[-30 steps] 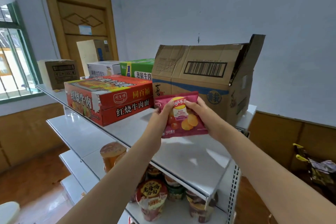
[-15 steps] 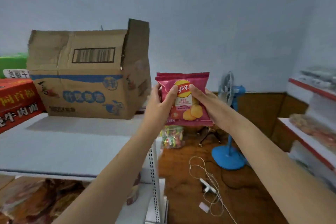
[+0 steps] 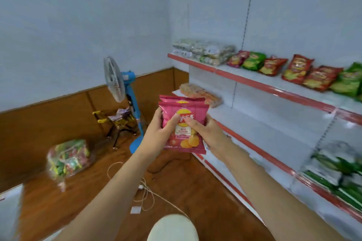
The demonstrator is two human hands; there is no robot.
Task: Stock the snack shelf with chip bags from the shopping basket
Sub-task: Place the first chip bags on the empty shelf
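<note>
While carrying: pink crinkly chip bags [image 3: 183, 123] pinched between left hand [image 3: 156, 135] and right hand [image 3: 207, 135], mid-air. Next, likely: extend toward two o'clock, onto white red-edged snack shelf [image 3: 274, 89], beside bags already lying there.

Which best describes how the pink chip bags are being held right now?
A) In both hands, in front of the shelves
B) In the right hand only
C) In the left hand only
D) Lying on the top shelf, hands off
A: the left hand and the right hand both grip the pink chip bags in the air, short of the shelves to the right.
</note>
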